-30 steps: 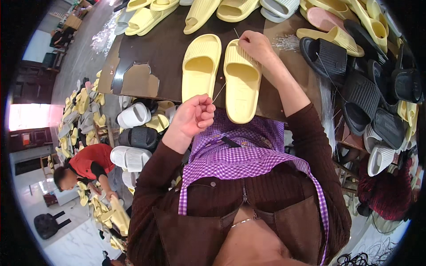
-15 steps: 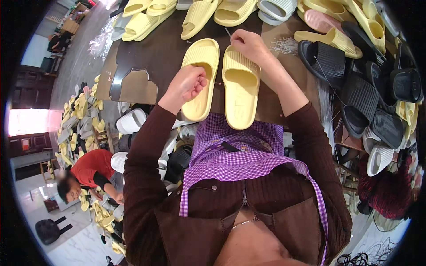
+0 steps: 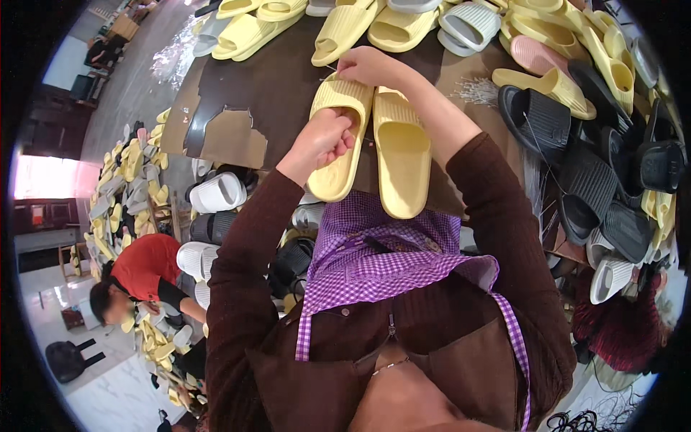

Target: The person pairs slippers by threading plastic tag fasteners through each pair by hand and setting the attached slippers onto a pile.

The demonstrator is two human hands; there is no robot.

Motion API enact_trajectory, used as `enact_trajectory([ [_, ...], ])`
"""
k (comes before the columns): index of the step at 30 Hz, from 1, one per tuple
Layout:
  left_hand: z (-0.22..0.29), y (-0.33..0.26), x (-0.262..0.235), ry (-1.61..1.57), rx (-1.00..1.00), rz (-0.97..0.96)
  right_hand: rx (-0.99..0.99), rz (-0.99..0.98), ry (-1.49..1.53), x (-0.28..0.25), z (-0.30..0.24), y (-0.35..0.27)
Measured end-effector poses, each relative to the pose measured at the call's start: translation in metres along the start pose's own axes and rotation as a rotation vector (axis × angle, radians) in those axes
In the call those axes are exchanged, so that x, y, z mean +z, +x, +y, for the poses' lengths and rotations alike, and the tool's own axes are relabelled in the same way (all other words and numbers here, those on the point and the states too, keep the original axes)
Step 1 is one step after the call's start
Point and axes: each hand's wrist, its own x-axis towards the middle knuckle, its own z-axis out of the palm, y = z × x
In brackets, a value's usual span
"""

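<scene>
Two pale yellow slides lie side by side at the table's near edge: the left slide and the right slide. My left hand is closed at the left slide's foot opening. Its fingertips go under the ribbed strap, partly hidden, while the other fingers curl over the footbed. Above that slide's toe, my right hand pinches the end of a thin white plastic tie, little of which shows. The right forearm passes over the right slide's toe.
Loose white ties lie on the brown table. Yellow and grey slides line its far edge; black slides crowd the right. A person in a red top bends over a slide heap at left. White slides sit below the table.
My right hand has moved left, from above the right slide's toe to the left slide's toe. My left hand stays at the left slide's strap. The whole view has shifted slightly.
</scene>
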Motion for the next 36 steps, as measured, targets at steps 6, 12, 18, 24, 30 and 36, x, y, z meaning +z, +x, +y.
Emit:
enact_trajectory([
  [6,-0.001,-0.002,-0.002,0.05,-0.028,0.003,0.246,-0.19,0.123,-0.002,-0.016,0.008],
  [12,0.004,-0.003,0.001,0.054,-0.02,-0.006,0.21,-0.03,0.297,0.013,-0.006,0.005],
  [18,0.0,0.001,-0.002,0.037,-0.012,-0.019,0.195,0.248,0.298,0.007,-0.003,-0.008],
  [24,-0.003,-0.005,-0.009,0.098,0.007,-0.084,0.077,0.413,0.348,-0.008,-0.001,-0.038],
  [30,0.036,-0.026,0.001,0.142,0.616,0.162,0.065,0.507,0.413,-0.02,-0.012,-0.074],
  [36,0.064,0.034,0.042,-0.07,0.54,-0.039,0.082,0.568,0.598,-0.019,-0.021,-0.093],
])
